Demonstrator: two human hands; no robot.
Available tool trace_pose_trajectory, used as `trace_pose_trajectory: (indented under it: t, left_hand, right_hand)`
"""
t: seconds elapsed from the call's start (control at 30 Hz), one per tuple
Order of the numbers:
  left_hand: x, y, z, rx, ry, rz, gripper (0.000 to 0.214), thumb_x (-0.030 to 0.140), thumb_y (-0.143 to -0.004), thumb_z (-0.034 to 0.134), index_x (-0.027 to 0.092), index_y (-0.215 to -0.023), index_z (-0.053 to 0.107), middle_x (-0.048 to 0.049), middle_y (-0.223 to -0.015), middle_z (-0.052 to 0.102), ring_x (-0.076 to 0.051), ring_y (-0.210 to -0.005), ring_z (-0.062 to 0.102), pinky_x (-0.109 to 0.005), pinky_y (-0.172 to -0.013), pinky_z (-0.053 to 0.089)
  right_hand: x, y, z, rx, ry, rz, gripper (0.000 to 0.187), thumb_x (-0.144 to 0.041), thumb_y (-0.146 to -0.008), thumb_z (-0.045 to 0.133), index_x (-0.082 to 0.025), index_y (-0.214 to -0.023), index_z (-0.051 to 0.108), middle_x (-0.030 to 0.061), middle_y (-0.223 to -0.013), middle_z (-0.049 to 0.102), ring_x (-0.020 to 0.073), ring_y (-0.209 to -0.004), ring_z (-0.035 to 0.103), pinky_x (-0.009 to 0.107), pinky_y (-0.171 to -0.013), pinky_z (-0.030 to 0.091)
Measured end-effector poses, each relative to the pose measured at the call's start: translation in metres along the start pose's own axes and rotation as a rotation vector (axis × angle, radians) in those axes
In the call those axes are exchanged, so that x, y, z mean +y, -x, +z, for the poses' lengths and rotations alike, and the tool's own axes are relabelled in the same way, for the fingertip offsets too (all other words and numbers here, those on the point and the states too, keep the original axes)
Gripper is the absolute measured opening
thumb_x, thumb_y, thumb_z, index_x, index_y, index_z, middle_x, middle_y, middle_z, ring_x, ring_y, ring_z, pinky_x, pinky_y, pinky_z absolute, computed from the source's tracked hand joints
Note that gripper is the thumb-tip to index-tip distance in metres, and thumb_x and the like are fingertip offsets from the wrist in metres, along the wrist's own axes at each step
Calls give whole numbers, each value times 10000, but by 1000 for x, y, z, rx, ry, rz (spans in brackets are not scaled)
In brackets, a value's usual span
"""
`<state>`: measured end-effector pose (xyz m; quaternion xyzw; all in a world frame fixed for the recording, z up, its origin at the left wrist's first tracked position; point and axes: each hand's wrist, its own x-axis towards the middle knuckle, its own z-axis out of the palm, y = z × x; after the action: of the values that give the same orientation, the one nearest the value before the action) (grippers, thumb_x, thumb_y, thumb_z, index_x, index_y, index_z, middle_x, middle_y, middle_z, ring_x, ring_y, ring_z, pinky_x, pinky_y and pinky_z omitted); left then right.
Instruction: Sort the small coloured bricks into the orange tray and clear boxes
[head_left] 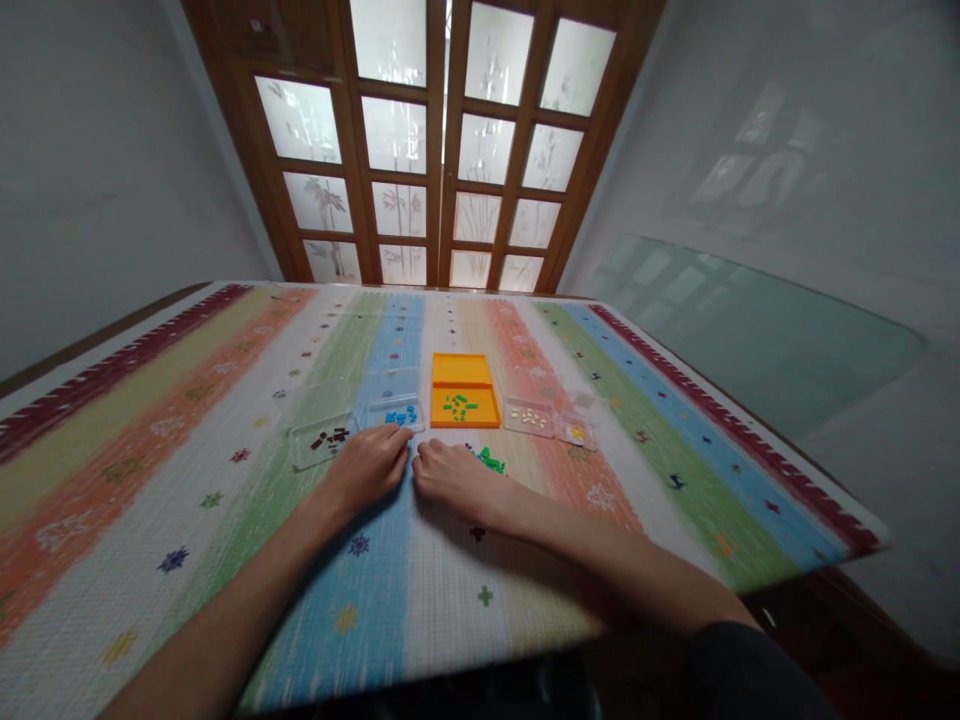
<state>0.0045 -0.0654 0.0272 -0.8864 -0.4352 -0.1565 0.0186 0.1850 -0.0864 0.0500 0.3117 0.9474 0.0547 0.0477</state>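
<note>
My left hand (371,465) rests just in front of a clear tray of small blue pieces (401,414), its fingers curled and closed. Close beside it, my right hand (456,480) is also closed, with fingers bent towards the left hand. Whatever either hand pinches is hidden or too small to name. A heap of small green pieces (491,460) lies on the cloth just beyond my right wrist, partly covered by it. Past the hands stands an open orange box (459,370) with several loose green pieces (460,406) in its near half.
To the left, a clear tray (300,452) holds dark red pieces (330,439). Right of the orange box are a clear tray of cream pieces (527,417) and a smaller one with yellow pieces (576,432). A striped cloth (450,610) covers the table. Glazed wooden doors (435,150) stand behind.
</note>
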Motion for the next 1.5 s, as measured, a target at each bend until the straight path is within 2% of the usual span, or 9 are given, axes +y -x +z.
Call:
trace_pose_trajectory:
  t: [0.2,0.33,0.4,0.53,0.7,0.83,0.97,1.13,1.5]
  left_hand:
    - [-2,0,0,2,7,-6,224,133,-945,420,169,-931,640,-93,-860,679,-247,-830,665,-351,-765,506]
    - [-4,0,-1,17,-9,4,237,163,-966,403,165,-956,640,-110,-889,693,-259,-845,669,-364,-765,509]
    - [-5,0,0,14,-28,10,240,172,-972,398,160,-963,638,-114,-892,694,-257,-847,670,-361,-765,509]
    - [-4,1,2,9,-13,34,246,183,-975,387,175,-941,631,-98,-863,687,-237,-808,659,-343,-748,501]
    - [1,2,6,16,23,85,253,199,-984,380,182,-934,628,-95,-869,689,-229,-798,651,-340,-742,497]
    - [2,2,10,12,27,104,279,210,-1002,365,186,-907,626,-78,-821,672,-217,-766,639,-328,-722,491]
    - [0,2,11,12,49,107,271,211,-1002,374,193,-897,623,-69,-813,670,-206,-753,634,-318,-714,490]
    - [0,3,8,12,49,110,282,204,-1007,362,195,-897,621,-67,-809,675,-207,-747,644,-322,-704,499]
    - [0,4,7,15,60,108,266,209,-996,383,193,-935,642,-64,-807,665,-212,-742,647,-321,-691,503]
  right_hand:
    - [-2,-2,10,29,-4,38,287,-39,-1004,385,-72,-1097,654,196,-1030,672,264,-940,620,340,-644,521]
    - [15,13,-8,49,-67,93,233,-39,-957,450,-101,-1104,620,164,-1057,663,237,-920,608,320,-684,481]
    - [33,29,-21,57,-99,153,206,-38,-887,530,-110,-1064,607,149,-1039,656,233,-907,593,317,-709,457]
    - [82,75,-35,120,-176,334,207,-3,-827,525,-170,-941,570,90,-962,645,191,-812,553,287,-679,384]
    - [142,135,-21,187,-309,547,91,-107,-843,551,-196,-845,537,75,-887,637,183,-747,536,281,-645,357]
    - [171,170,-3,265,-382,660,88,-196,-856,558,-212,-776,525,52,-782,622,181,-691,531,286,-635,372]
    - [178,185,14,317,-443,633,121,-279,-867,575,-211,-770,553,28,-725,608,168,-643,517,284,-622,382]
    - [174,183,34,332,-492,622,122,-254,-866,570,-193,-763,590,40,-737,637,159,-639,530,277,-627,406]
    - [171,184,45,306,-432,722,122,-212,-867,615,-173,-821,721,58,-773,704,182,-680,599,287,-675,430]
